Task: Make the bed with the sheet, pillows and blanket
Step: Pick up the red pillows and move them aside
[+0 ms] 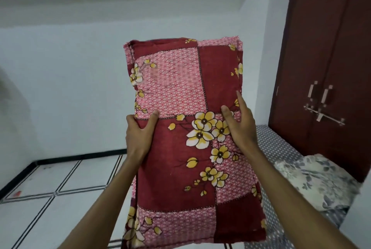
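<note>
1. Gripping it from both sides, the two hands hold a dark red and pink patchwork pillow with yellow and white flowers (188,132) upright in the air between them.
2. The left hand (138,130) clasps the pillow's left edge, thumb on the front and fingers hidden behind.
3. The right hand (239,126) presses the right edge, thumb on the front, one finger straight along the side.
4. Right of and below the right hand lies a bed with a grey dotted sheet (275,146).
5. A crumpled white and grey floral blanket (315,180) rests on that sheet.
6. Beyond the right hand stands a dark brown wooden wardrobe (325,47).
</note>
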Motion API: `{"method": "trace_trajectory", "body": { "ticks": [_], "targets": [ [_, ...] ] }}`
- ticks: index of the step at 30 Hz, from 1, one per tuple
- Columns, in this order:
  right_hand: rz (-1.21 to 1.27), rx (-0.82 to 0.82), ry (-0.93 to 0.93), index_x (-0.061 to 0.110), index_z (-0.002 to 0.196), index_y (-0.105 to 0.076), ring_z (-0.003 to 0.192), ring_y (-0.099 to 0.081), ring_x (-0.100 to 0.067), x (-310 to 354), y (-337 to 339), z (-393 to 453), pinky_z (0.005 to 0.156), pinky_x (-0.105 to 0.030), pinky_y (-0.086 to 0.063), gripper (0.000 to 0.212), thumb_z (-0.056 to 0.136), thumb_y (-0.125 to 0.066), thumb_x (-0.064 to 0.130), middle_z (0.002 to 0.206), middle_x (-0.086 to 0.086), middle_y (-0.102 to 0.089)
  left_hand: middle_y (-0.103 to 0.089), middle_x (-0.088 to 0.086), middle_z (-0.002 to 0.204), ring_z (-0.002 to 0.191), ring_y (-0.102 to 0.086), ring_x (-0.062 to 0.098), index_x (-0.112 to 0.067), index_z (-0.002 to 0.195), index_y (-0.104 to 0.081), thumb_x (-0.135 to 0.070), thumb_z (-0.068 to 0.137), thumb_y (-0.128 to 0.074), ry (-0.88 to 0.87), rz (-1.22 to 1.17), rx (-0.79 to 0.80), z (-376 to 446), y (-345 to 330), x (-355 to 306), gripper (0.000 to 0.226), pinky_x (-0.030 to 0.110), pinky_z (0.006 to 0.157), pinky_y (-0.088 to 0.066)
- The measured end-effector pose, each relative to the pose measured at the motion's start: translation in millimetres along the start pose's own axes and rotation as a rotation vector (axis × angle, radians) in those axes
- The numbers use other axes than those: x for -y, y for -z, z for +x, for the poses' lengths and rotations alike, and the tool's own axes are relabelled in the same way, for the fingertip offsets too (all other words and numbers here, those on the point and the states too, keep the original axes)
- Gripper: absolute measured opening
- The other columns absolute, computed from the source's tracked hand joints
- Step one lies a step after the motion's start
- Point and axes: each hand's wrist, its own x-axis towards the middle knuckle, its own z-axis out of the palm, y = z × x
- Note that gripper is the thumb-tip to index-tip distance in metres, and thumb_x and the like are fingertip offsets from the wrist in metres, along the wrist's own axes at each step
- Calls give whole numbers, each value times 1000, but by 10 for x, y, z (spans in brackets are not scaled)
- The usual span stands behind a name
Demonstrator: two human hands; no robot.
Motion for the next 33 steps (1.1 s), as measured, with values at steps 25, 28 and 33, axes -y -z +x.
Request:
{"method": "trace_trajectory", "body": {
  "ticks": [25, 28, 33],
  "targets": [
    [-179, -312, -225, 52, 154, -23, 124, -51, -12, -3952, -1518, 4699, 109, -41, -43, 67, 93, -44, 69, 144, -2, -50, -61, 2, 112, 101, -60, 27, -19, 113, -45, -78, 81, -48, -80, 35, 381, 4953, -5200, 1515, 67, 45, 92, -49],
    [-238, -393, -326, 48, 155, -26, 114, -46, -8, -4452, -1510, 4986, 98, -30, -39, 60, 101, -51, 48, 144, -4, -47, -61, 2, 110, 100, -60, 28, -19, 111, -45, -80, 80, -46, -78, 42, 539, 5363, -5995, 1750, 68, 47, 92, -50],
    [-363, -541, -485, 50, 155, -24, 118, -55, -21, -5274, -1451, 5191, 100, -37, -44, 65, 98, -54, 46, 141, -8, -48, -59, 2, 107, 101, -60, 28, -15, 112, -48, -69, 91, -49, -90, 95, 858, 5820, -7401, 2126, 58, 40, 86, -46]
  ]
}}
